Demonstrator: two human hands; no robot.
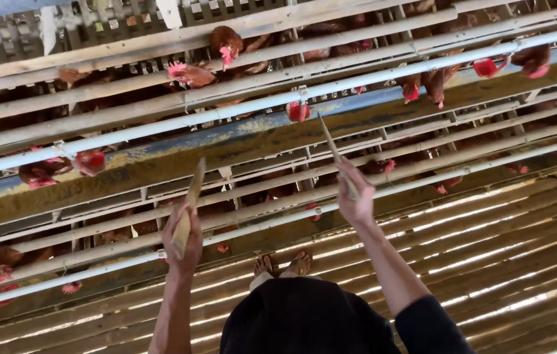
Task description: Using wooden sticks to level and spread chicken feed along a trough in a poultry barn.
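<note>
My left hand [183, 239] is closed around a flat bamboo paddle [193, 190] that points toward the long feed trough [160, 167]. My right hand [357, 196] grips a thinner bamboo stick [329, 141]; its tip reaches the yellowish feed in the trough. Both arms stretch forward from my dark-clothed body [304, 321]. My bare feet [283, 265] stand on the slatted floor between the two hands.
Brown hens [190, 73] with red combs poke their heads through bamboo cage bars [95, 62] above the trough. White pipes [226, 111] run along the cages, and another [95, 272] runs lower down. A bamboo slat floor [501, 262] lets light through its gaps.
</note>
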